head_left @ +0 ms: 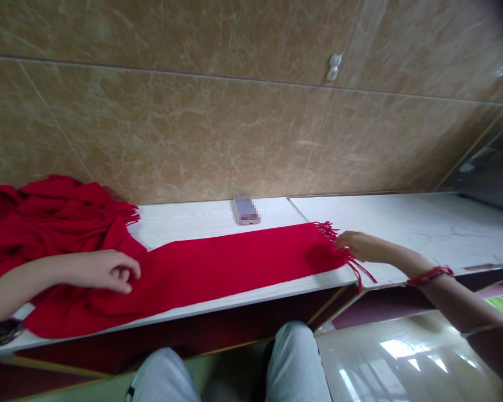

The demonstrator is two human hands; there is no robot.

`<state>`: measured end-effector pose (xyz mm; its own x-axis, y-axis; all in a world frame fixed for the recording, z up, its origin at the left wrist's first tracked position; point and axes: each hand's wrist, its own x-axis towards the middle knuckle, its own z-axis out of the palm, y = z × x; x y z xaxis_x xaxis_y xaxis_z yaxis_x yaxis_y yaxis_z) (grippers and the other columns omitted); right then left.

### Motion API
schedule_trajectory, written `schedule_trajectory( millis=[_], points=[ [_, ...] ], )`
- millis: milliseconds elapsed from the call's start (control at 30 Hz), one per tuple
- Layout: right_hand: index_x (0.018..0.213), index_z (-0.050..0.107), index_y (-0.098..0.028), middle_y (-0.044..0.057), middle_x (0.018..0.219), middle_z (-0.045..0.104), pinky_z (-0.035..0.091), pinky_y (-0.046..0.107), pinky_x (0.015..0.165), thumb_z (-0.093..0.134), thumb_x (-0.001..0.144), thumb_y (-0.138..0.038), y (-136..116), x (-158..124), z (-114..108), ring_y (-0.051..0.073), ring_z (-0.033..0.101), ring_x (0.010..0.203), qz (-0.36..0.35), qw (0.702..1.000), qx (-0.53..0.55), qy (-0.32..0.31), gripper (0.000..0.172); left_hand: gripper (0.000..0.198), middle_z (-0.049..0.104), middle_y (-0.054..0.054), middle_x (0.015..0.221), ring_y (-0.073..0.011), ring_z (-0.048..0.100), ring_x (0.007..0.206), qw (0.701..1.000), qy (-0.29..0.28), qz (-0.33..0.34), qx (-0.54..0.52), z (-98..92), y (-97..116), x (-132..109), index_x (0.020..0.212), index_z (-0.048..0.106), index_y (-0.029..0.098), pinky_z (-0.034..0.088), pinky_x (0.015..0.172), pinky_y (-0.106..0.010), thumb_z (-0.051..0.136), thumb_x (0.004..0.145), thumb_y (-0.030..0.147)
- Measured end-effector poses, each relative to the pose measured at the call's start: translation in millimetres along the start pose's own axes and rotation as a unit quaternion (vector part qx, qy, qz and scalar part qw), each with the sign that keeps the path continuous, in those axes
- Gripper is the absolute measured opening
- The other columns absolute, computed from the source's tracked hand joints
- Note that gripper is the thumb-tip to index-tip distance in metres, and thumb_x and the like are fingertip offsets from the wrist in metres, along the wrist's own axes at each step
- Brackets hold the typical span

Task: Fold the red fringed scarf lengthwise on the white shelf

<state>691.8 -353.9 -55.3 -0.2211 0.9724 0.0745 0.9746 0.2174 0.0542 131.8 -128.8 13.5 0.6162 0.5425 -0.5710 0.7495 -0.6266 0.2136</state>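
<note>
A red scarf (243, 254) with fringed ends lies along the white shelf top, its right part spread flat and its left part bunched into a loose heap (62, 215). My right hand (358, 245) is at the fringed right end, fingers closed on the scarf's edge; some tassels hang over the front edge of the shelf. Over the left part of the scarf is my left hand (113, 272), its fingers loosely curled with a gap between thumb and forefinger. No cloth shows gripped in it.
A phone-like device (246, 211), partly blurred, lies behind the scarf near the brown marbled wall. White shelf top (406, 229) extends to the right. Below its front edge are dark red compartments (235, 312) and my knees (297, 357). A white fitting (334, 67) is on the wall.
</note>
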Motion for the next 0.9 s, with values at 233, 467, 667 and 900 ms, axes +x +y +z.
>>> schedule_trajectory(
  millis=[233,467,667,900],
  points=[
    [0.118,0.050,-0.010,0.015,0.122,0.052,0.035,0.034,0.096,0.039,0.085,-0.026,-67.6,104.6,4.3,0.022,0.045,0.114,0.060,0.994,0.048,0.075,0.038,0.058,0.042,-0.013,0.131,-0.0250,0.036,0.121,0.949,0.299,0.061,0.074,22.0,92.2,100.4,0.127,0.040,0.013,0.027,0.099,-0.037,0.029,0.084,0.051],
    [0.133,0.032,-0.021,0.008,0.139,0.032,0.024,0.048,0.100,0.025,0.090,-0.044,-78.4,128.3,67.2,0.025,0.025,0.128,0.108,0.992,0.043,0.054,0.049,0.058,0.016,-0.006,0.145,-0.0283,0.011,0.132,0.949,0.301,0.000,0.092,53.8,105.7,133.7,0.135,0.028,0.028,0.013,0.102,-0.050,0.025,0.085,0.056],
    [0.135,0.030,-0.020,0.008,0.141,0.029,0.021,0.049,0.101,0.026,0.090,-0.043,-60.9,137.2,65.2,0.025,0.022,0.129,0.149,0.987,0.047,0.031,0.050,0.062,0.014,-0.006,0.145,-0.0283,0.008,0.132,0.949,0.300,0.009,0.092,32.2,94.4,155.3,0.136,0.027,0.027,0.009,0.102,-0.053,0.023,0.084,0.060],
    [0.136,0.027,-0.017,0.010,0.142,0.026,0.017,0.052,0.102,0.024,0.090,-0.044,-67.3,150.7,53.8,0.025,0.017,0.131,0.156,0.984,0.057,0.063,0.053,0.053,0.015,-0.009,0.144,-0.0248,0.008,0.132,0.950,0.264,0.049,0.156,10.0,124.8,160.6,0.128,0.041,0.010,0.010,0.106,-0.042,0.034,0.085,0.039]
  ],
)
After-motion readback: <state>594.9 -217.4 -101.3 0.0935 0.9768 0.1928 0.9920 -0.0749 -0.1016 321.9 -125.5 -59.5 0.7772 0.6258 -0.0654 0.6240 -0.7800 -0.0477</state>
